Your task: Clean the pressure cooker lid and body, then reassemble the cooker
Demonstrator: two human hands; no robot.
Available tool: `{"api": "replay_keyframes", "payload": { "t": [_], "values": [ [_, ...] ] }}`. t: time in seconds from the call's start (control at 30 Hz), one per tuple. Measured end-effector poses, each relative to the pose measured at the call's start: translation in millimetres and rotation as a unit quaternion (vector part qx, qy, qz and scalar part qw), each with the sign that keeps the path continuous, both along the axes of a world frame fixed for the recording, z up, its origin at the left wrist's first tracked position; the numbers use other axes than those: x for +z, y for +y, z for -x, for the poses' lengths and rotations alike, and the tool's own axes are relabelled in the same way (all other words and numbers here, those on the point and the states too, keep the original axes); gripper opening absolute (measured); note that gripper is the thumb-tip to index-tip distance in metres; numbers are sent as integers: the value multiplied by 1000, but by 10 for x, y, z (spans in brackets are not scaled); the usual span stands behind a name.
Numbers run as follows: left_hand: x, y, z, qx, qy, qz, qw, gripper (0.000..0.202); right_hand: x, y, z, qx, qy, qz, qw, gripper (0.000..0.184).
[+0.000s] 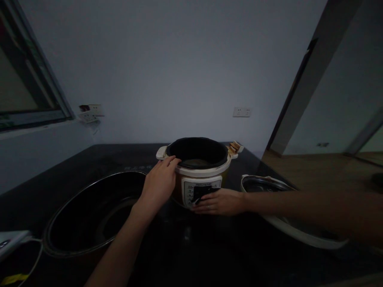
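An electric pressure cooker stands without its lid near the middle of the dark counter, its black inside showing. My left hand is at the front left of its pale rim, with fingers bent over the edge and gripping it. My right hand reaches across from the right, its fingers stretched out flat against the control panel. A black area on the panel shows above those fingers; whether it is the display or a cloth I cannot make out.
To the left sits a large dark pot. A round lid lies at the right, partly under my right forearm. A white device with a cord is at the left edge. Wall sockets are behind the dark counter.
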State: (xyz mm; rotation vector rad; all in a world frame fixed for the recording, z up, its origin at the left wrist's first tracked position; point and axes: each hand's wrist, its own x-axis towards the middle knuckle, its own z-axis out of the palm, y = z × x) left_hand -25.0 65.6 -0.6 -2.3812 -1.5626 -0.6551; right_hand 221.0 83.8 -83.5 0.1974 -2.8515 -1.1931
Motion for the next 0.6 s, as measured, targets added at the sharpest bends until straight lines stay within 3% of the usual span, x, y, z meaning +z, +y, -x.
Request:
{"api": "replay_keyframes", "payload": {
  "t": [0.13,0.27,0.4,0.6],
  "values": [
    [3,0,-23,8,4,-6,1000,41,352,1,26,-27,77,9,997,51],
    [11,-14,-39,17,12,-3,1000,41,495,-35,152,-86,159,6,983,52],
    [10,-20,-41,23,21,-3,1000,40,419,-132,351,-146,227,24,963,51],
    [-2,-11,-43,29,26,-11,999,39,136,-306,710,-241,350,45,904,54]
  ]
}}
